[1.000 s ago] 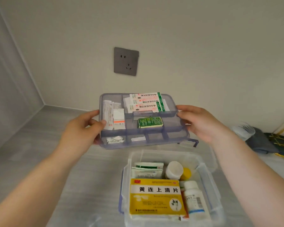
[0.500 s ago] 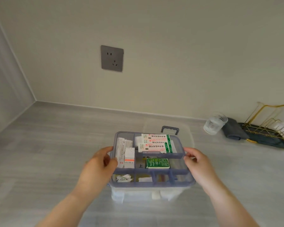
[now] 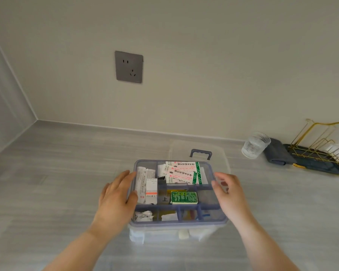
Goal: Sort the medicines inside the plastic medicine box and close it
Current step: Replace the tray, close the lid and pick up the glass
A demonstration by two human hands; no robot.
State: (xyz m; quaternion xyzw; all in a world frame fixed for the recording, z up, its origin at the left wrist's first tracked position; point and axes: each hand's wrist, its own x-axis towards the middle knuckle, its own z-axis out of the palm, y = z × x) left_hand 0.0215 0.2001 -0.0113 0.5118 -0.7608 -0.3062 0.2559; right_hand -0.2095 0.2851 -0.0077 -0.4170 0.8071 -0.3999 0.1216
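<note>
Both side rims suit gripping this stiff, light-looking tray (image 3: 176, 223); left hand (image 3: 115, 194) lies spread against it, right hand (image 3: 227, 192) loosely curled, perhaps touching.

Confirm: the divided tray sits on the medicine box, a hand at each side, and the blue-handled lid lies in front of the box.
One error: the head view shows the blue-handled lid behind the medicine box, toward the wall. The divided tray does sit on it, left hand and right hand at its sides.
</note>
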